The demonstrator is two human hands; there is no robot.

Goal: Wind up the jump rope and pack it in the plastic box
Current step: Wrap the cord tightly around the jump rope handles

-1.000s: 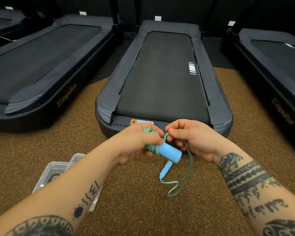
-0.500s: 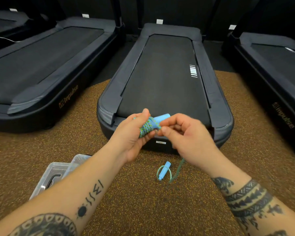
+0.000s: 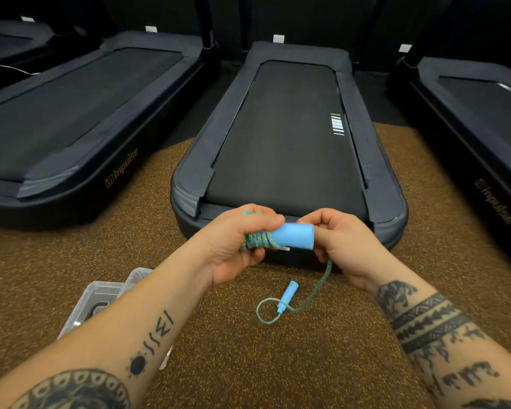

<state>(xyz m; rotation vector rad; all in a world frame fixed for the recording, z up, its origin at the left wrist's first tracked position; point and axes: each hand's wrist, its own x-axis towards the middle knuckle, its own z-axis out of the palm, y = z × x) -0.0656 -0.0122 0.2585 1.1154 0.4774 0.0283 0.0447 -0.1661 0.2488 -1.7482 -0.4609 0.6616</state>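
My left hand [image 3: 236, 243] is closed around a blue jump-rope handle [image 3: 295, 236] that has green-blue rope wound [image 3: 258, 240] around it. My right hand [image 3: 340, 246] pinches the loose rope [image 3: 322, 283] just beside the handle's free end. From there the rope hangs down to the floor, where it makes a small loop around the second blue handle [image 3: 286, 296]. A clear plastic box [image 3: 101, 299] lies on the floor at the lower left, partly hidden behind my left forearm.
A dark treadmill [image 3: 289, 149] stands straight ahead, its rear edge just beyond my hands. Two more treadmills flank it, one at the left [image 3: 71, 119] and one at the right [image 3: 484, 128]. The floor [image 3: 278, 364] is brown speckled rubber.
My hands have turned the wound handle so its blue end points right. The right hand has come down below it with the rope. The loose rope on the floor is shorter.
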